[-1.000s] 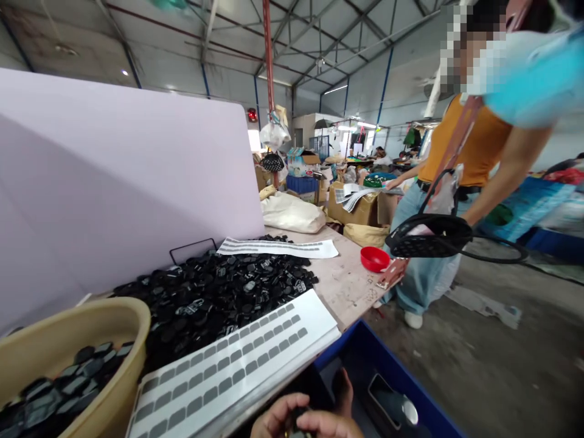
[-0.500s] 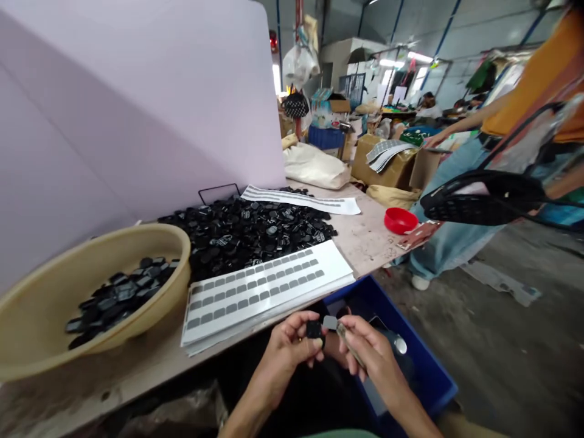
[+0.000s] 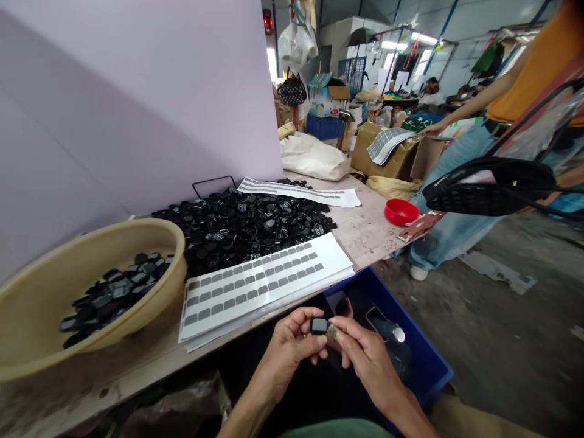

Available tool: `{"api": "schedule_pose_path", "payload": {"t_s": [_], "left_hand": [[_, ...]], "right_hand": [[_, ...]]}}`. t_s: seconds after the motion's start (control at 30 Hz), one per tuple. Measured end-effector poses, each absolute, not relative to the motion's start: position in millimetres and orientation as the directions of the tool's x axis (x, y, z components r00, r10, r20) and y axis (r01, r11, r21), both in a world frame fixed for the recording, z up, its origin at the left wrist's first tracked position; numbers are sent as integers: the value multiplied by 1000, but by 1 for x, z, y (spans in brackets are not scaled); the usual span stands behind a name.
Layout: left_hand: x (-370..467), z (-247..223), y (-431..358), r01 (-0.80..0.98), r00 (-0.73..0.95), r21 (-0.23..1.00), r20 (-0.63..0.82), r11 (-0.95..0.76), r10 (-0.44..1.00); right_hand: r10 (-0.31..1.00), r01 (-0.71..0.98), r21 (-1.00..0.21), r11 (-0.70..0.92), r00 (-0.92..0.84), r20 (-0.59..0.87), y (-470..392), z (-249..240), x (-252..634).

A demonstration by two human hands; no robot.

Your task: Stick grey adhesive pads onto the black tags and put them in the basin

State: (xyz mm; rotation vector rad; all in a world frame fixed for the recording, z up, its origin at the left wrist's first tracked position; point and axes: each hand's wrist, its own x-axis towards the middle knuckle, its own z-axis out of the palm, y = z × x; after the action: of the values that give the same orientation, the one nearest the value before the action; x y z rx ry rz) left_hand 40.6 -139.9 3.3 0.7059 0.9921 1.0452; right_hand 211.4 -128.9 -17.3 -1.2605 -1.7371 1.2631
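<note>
My left hand pinches a small black plastic piece between thumb and fingers. A grey rounded sticker lies over its face. My right hand is closed at the piece's right edge, around a slim, brownish tool whose kind I cannot make out; most of it is hidden by the fingers. On the table just beyond lies a stack of white sheets with rows of grey rounded stickers. Behind it spreads a heap of similar black pieces.
A beige basin with black pieces stands at left. A red bowl sits near the table's right end. Below is a blue crate holding a bottle. Another sticker sheet lies across the heap. A person in jeans stands at right.
The grey sticker, held out at the right hand's tool before, now lies over the black piece. My right hand has moved left against it. The view has shifted slightly.
</note>
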Motion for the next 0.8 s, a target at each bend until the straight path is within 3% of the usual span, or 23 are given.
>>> {"api": "schedule_pose_path", "payload": {"t_s": [0.8], "left_hand": [[38, -2, -136, -368, 177, 841, -354, 396, 918]], "right_hand": [[914, 508, -826, 242, -406, 17, -128, -21, 210]]}}
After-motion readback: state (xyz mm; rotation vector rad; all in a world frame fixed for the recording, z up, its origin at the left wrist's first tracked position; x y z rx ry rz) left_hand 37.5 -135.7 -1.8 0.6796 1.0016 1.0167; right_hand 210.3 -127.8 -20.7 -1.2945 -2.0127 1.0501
